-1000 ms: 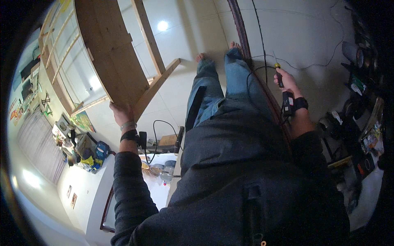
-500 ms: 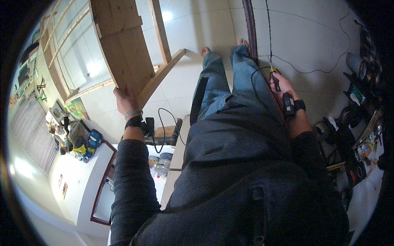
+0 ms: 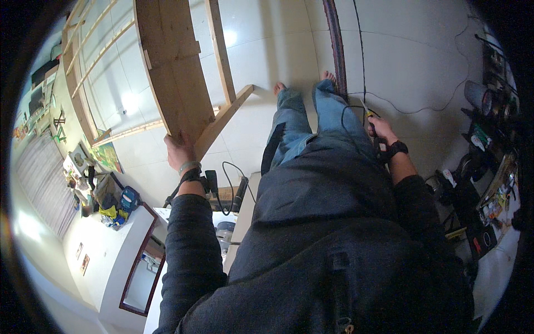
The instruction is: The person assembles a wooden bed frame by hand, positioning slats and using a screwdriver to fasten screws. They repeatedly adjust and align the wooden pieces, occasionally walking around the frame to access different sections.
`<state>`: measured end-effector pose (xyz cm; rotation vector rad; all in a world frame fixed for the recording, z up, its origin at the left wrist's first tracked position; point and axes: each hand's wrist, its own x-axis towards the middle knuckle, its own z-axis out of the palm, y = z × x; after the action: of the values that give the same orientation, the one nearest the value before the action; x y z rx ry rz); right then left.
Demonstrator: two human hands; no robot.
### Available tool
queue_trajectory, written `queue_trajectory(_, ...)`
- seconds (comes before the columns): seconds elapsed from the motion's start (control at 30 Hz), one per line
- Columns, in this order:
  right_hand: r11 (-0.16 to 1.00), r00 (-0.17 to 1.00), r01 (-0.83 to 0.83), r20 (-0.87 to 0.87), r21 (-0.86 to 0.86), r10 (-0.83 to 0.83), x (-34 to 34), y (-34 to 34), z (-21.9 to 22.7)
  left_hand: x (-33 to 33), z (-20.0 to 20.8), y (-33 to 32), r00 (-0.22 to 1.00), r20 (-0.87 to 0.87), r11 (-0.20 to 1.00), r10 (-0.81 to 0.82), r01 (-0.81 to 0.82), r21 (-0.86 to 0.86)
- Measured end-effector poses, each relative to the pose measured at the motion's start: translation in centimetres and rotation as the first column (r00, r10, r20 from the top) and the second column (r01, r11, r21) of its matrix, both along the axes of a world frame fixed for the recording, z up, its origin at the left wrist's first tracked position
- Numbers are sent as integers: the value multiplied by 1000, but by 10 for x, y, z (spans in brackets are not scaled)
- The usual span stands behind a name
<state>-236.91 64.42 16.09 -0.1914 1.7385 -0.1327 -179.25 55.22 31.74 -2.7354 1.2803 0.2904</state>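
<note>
My left hand [image 3: 181,151] is closed round the near end of a wide brown wooden board [image 3: 177,72]. The board belongs to a wooden frame with a pale slanting leg [image 3: 225,119] beside my fingers. Off to my right, my right hand [image 3: 382,129] is wrapped round a tool that looks like a screwdriver [image 3: 369,113], with a yellow and black handle. Its thin metal tip points away from me, toward the floor. My fingers cover most of the handle. Both wrists carry black straps.
Slim wooden rails [image 3: 103,49] of the frame stretch to the far left. A dark strip [image 3: 336,47] runs along the tiled floor by my bare feet. A thin cable [image 3: 411,113] crosses the tiles. Clutter lines the right side, and a blue bag [image 3: 130,197] sits at left.
The board and my left hand have shifted slightly right and down in the picture. My right hand has turned at the wrist and still grips the screwdriver-like tool.
</note>
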Motion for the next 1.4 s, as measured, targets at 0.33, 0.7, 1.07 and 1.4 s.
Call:
queue_trajectory(0.33,989,985,97,-134,-114,-112,-72,-9,14,-6,5,-4,998,-59,998,2,-6,-60)
queue_trajectory(0.7,985,992,-55,-123,-161,35,-151,-30,-53,21,-11,10,953,-288,980,95,-141,-142)
queue_trajectory(1.07,798,686,-597,-461,86,563,-168,-279,-45,79,73,-110,875,-485,391,-4,447,804)
queue_trajectory(1.4,892,946,320,162,-318,-282,-158,-470,44,-34,72,-500,661,24,661,-750,749,43)
